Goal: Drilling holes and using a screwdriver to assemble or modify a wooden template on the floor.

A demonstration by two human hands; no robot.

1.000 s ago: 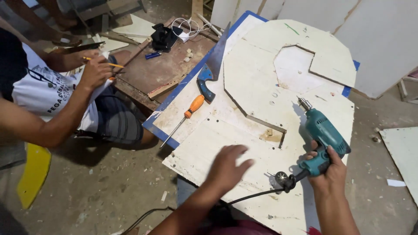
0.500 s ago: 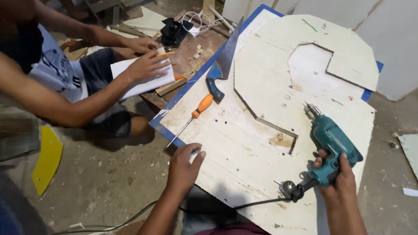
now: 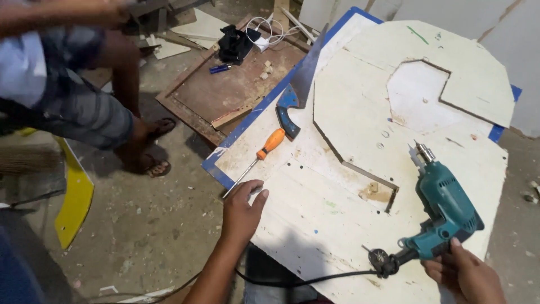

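The teal electric drill (image 3: 444, 211) lies on the white cut-out board (image 3: 349, 112), its handle grasped by the right hand (image 3: 464, 276), while the open left hand (image 3: 243, 209) presses the board's edge near the orange-handled screwdriver (image 3: 260, 156); no bit visibly fitted.

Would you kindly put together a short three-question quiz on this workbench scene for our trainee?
1. True or false: the right hand holds the teal electric drill by its grip.
2. Multiple choice: the left hand rests on
A) the handsaw
B) the near edge of the white board
C) the drill's cord
3. Fill in: the orange-handled screwdriver lies with its metal tip pointing toward the ____ hand.

Key: 1 true; 2 B; 3 left.
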